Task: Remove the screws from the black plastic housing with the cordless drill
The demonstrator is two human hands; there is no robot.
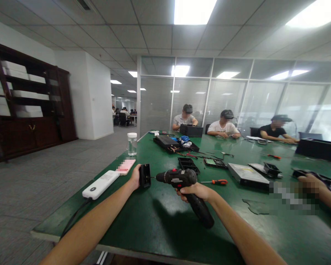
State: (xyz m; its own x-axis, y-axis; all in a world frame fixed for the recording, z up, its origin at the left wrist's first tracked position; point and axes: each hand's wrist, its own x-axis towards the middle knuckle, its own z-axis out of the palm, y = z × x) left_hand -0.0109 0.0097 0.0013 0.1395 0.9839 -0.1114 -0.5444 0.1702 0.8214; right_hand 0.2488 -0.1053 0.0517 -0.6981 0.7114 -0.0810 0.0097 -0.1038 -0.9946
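Note:
My left hand (135, 178) is closed around the left side of a small black open-sided plastic housing (146, 176), holding it upright on or just above the green table. In my right hand (196, 190) is a black cordless drill (179, 177), gripped by its handle and pointing left. Its thin bit ends at or very near the housing's right side; whether it touches a screw is too small to tell. Just right of the drill's body lies a screwdriver (219, 182) with an orange and black handle.
A white power bank (100, 185) with a cable, a pink phone (126, 166) and a lidded clear jar (132, 144) line the left edge. Black frames (189, 165), a circuit board (215, 162) and an optical drive (247, 176) lie beyond the drill. A co-worker's hand (310, 184) is at right; others sit behind.

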